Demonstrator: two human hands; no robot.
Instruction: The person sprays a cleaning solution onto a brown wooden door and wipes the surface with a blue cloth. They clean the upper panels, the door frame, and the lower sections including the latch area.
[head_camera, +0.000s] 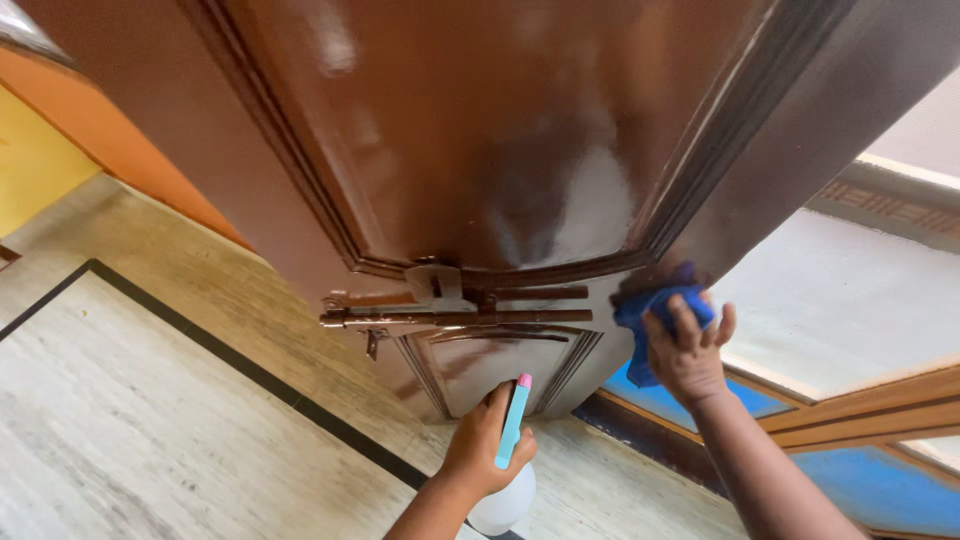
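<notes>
Pressing a blue cloth (655, 305) against the brown door (480, 150) right of its latch bar (455, 318), the right hand (688, 355) clamps it flat; below the latch, the left hand (485, 440) grips a spray bottle (505, 470) upright, held ready

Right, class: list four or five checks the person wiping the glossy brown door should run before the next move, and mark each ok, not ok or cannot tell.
1. Blue cloth pressed against the glossy brown wooden door by right hand: ok.
2. Left hand gripping the white spray bottle with teal trigger: ok.
3. Liquid left in bottle: cannot tell.
4. Nozzle aimed at door: cannot tell.
5. Metal sliding bolt clear of both hands: ok.
</notes>
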